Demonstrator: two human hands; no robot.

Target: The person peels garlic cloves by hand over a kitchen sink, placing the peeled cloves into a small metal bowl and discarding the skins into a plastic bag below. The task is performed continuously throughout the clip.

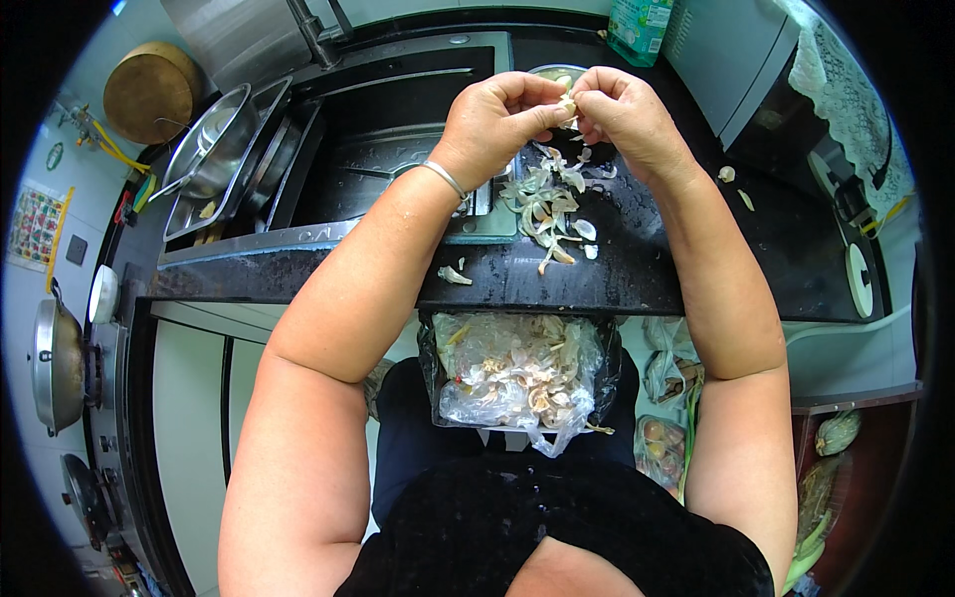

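Observation:
Over the dark countertop [627, 254], my left hand [503, 119] pinches a pale garlic clove [568, 103] between thumb and fingers. My right hand [623, 112] meets it from the other side, its thumb and fingertips closed on the same clove or its skin; the fingers hide the exact contact. Behind my fingertips a bowl [558, 71] shows its rim and some pale cloves, mostly covered by the hands. Below the hands lies a loose heap of papery garlic skins [548, 198]. A few more scraps [454, 275] rest near the counter's front edge.
A black sink [373, 142] with a faucet [321, 37] is at left, metal bowls [216, 142] at its far side. A lined bin [522, 373] with garlic skins stands below the counter edge. A green bottle [639, 30] and a boxy appliance [731, 67] are at back right.

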